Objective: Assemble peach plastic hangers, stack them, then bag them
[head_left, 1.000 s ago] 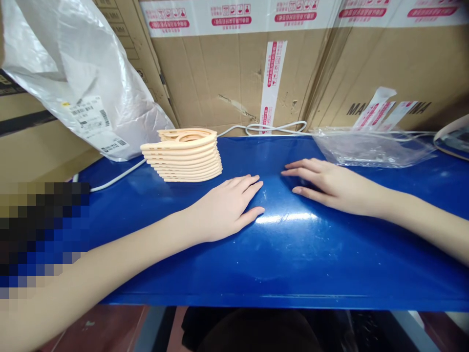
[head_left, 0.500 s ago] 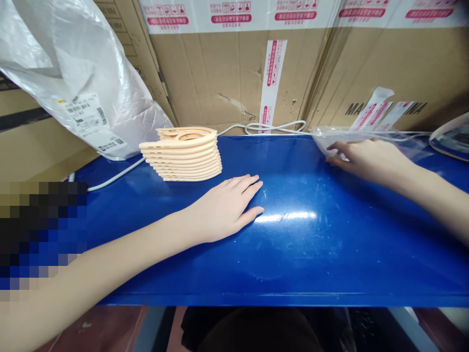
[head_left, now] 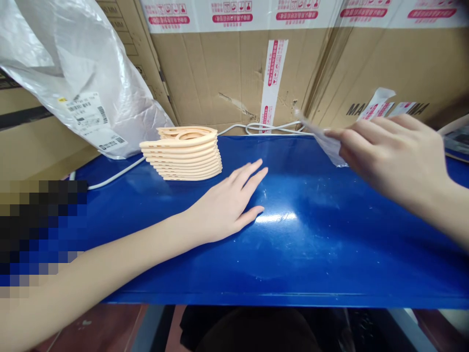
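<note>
My left hand (head_left: 232, 203) lies on the blue tabletop (head_left: 293, 259) with its fingers apart and holds nothing. Just behind it to the left stands a neat stack of cream plastic hangers (head_left: 183, 154), apart from the fingers. On the right, my right hand (head_left: 392, 154) is raised over the table, pinching a clear plastic bag (head_left: 328, 145) between thumb and forefinger. The bag dangles to the left of the fingers, blurred by motion, and the hand hides part of it.
Cardboard boxes (head_left: 212, 73) line the back of the table. A white plastic parcel bag (head_left: 88, 63) with labels leans at the back left. A white cable (head_left: 274, 128) runs behind the hangers. A dark object with a pale rim (head_left: 458, 139) is at the far right.
My right hand has lifted and come nearer, raising the clear bag off the table. My left hand's fingers have spread slightly; the hanger stack stays put.
</note>
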Demonstrator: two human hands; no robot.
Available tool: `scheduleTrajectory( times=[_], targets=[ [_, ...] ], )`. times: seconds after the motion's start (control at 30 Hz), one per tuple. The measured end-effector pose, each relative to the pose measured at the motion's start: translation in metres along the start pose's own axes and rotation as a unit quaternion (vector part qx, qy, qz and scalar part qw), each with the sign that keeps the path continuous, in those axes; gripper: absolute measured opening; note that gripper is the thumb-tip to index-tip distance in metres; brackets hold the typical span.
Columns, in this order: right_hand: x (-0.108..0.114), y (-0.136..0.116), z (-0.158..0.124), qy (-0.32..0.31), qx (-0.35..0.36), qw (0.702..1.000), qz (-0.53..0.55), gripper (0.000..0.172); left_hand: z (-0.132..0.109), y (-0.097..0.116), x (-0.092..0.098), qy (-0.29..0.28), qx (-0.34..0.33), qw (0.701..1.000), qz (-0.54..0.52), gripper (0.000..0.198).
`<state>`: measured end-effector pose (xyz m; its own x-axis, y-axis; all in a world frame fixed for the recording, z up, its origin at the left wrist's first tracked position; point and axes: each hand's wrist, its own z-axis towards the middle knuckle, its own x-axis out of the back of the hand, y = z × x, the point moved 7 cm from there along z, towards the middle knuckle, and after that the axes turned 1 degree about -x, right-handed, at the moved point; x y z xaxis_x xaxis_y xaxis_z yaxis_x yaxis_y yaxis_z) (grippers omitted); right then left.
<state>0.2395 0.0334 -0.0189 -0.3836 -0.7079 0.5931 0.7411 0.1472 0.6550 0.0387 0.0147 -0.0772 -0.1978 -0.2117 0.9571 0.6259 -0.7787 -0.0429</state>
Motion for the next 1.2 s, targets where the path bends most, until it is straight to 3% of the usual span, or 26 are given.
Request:
scheduleTrajectory(
  times=[0.07, 0.13, 0.23, 0.33, 0.57, 0.73, 0.83, 0.87, 0.97, 1.07, 1.2],
  targets=[
    [0.031, -0.027, -0.013, 0.09, 0.087, 0.99, 0.063, 0.032, 0.0, 0.007, 0.013, 0.073, -0.014, 0.997, 0.034, 0.064],
    [0.061, -0.054, -0.03, 0.172, 0.178, 0.961, 0.124, 0.032, 0.0, 0.014, 0.02, 0.111, -0.032, 0.991, 0.064, 0.057],
    [0.085, -0.081, -0.051, 0.229, 0.268, 0.916, 0.192, 0.028, -0.001, 0.017, 0.018, 0.103, -0.061, 0.99, 0.073, 0.041],
    [0.088, -0.088, -0.057, 0.244, 0.311, 0.885, 0.246, 0.028, -0.001, 0.013, 0.007, 0.049, -0.072, 0.995, 0.045, 0.034],
    [0.061, -0.066, -0.034, 0.218, 0.255, 0.893, 0.299, 0.014, 0.002, -0.002, -0.003, -0.007, -0.019, 1.0, -0.02, 0.046],
    [0.062, -0.06, -0.035, 0.24, 0.241, 0.885, 0.319, 0.009, 0.001, -0.006, -0.007, -0.031, -0.005, 0.999, -0.043, 0.057],
    [0.062, -0.055, -0.037, 0.244, 0.231, 0.879, 0.338, 0.011, 0.001, -0.008, -0.009, -0.042, -0.001, 0.997, -0.064, 0.063],
    [0.057, -0.054, -0.035, 0.219, 0.224, 0.884, 0.347, 0.011, 0.001, -0.008, -0.009, -0.045, 0.003, 0.996, -0.073, 0.065],
    [0.049, -0.039, -0.029, 0.227, 0.142, 0.886, 0.378, 0.013, 0.001, -0.006, -0.01, -0.055, 0.013, 0.993, -0.1, 0.068],
    [0.04, -0.027, -0.023, 0.226, 0.071, 0.883, 0.405, 0.028, 0.001, -0.004, -0.009, -0.06, 0.011, 0.991, -0.115, 0.071],
    [0.037, -0.02, -0.019, 0.217, 0.043, 0.894, 0.39, 0.03, 0.001, -0.007, -0.011, -0.063, 0.019, 0.991, -0.119, 0.064]
  ],
)
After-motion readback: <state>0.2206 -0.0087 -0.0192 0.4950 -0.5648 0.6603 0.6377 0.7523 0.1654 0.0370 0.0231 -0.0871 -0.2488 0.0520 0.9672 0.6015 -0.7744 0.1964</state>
